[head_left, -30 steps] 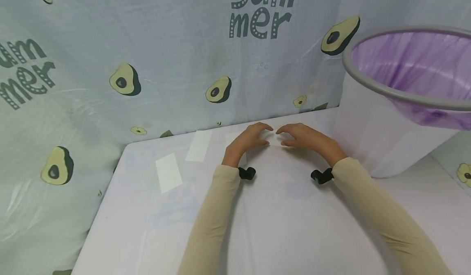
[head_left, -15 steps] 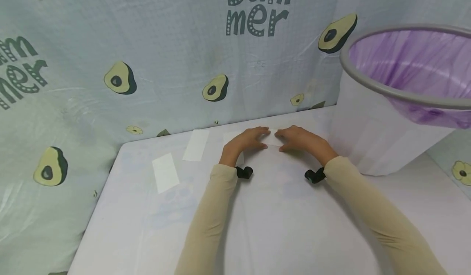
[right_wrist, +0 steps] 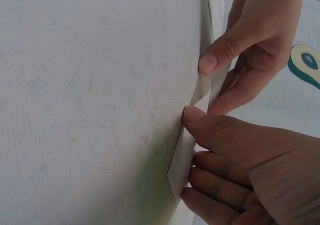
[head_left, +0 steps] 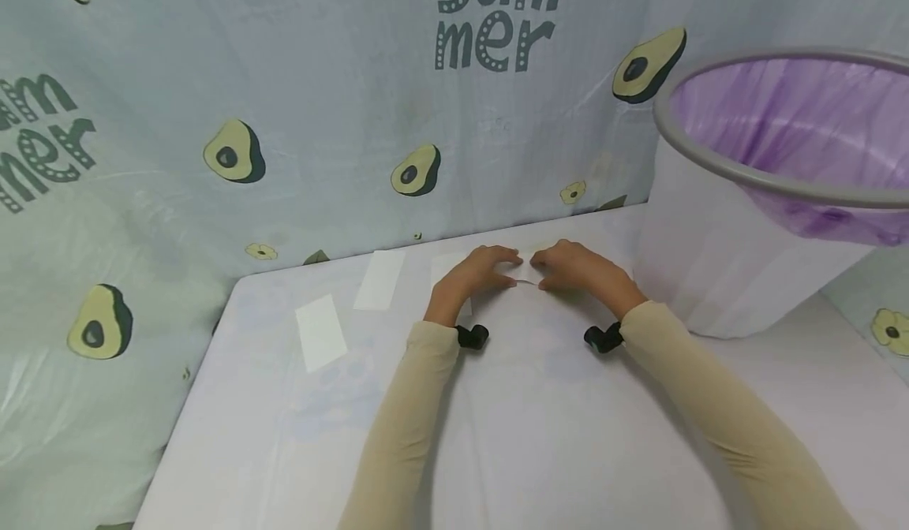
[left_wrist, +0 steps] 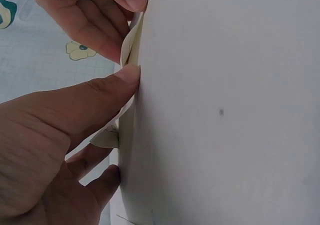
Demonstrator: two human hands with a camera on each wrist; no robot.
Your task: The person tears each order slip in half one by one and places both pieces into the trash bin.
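Observation:
In the head view a small white paper sheet [head_left: 525, 271] is between the two hands near the table's back edge. My left hand [head_left: 483, 270] pinches its left part, thumb on the near edge. My right hand [head_left: 577, 270] pinches the right part the same way. Close up in the left wrist view, the paper [left_wrist: 106, 138] bows up between the thumbs. A pointed corner of the paper [right_wrist: 181, 165] shows below the right thumb in the right wrist view. The fingers hide much of the sheet.
White paper rectangles lie to the left: one in front [head_left: 321, 331], one farther back [head_left: 379, 279], and one partly behind the left hand [head_left: 442, 268]. A white bin [head_left: 710, 278] with a purple liner stands right. A printed curtain [head_left: 319, 120] hangs behind the table [head_left: 540, 435].
The right hand has come slightly left, closer to the left hand. Between the thumbs, the paper's near edge has gone from flat to bowed.

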